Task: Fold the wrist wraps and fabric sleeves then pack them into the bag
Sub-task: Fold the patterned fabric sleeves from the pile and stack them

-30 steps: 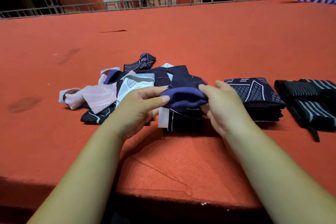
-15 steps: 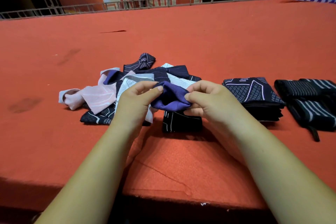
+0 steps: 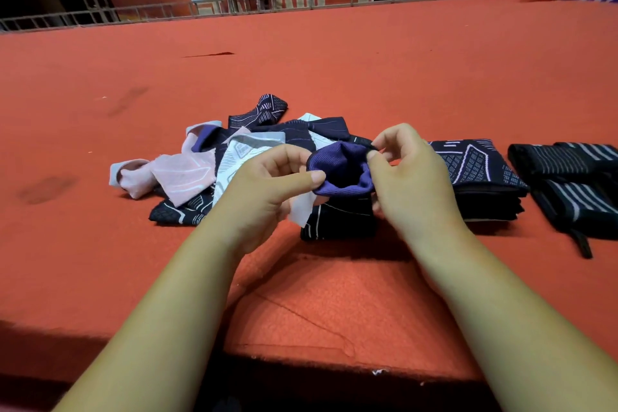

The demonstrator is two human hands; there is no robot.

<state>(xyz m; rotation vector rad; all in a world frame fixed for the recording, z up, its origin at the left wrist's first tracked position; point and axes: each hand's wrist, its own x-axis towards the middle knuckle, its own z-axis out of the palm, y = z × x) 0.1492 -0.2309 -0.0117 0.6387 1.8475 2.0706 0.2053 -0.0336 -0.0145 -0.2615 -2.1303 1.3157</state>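
A dark navy fabric sleeve with a purple cuff (image 3: 337,167) is held up between both hands, its cuff pulled open into a ring. My left hand (image 3: 267,187) pinches the cuff's left rim with thumb and fingers. My right hand (image 3: 408,174) pinches the right rim. The sleeve's navy body (image 3: 337,221) hangs down to the red carpet. Behind my left hand lies a loose heap of sleeves (image 3: 207,170), pink, white and navy. A folded stack of navy patterned sleeves (image 3: 475,174) sits to the right, with black striped wrist wraps (image 3: 575,184) beyond it.
The red carpeted platform (image 3: 334,304) ends at a front edge just below my forearms. A metal railing (image 3: 301,0) with red and blue banners runs along the far side. No bag is in view.
The purple cuff has gone from a flat fold to an open ring, spread apart between my two hands. My right hand shifted slightly right and up.
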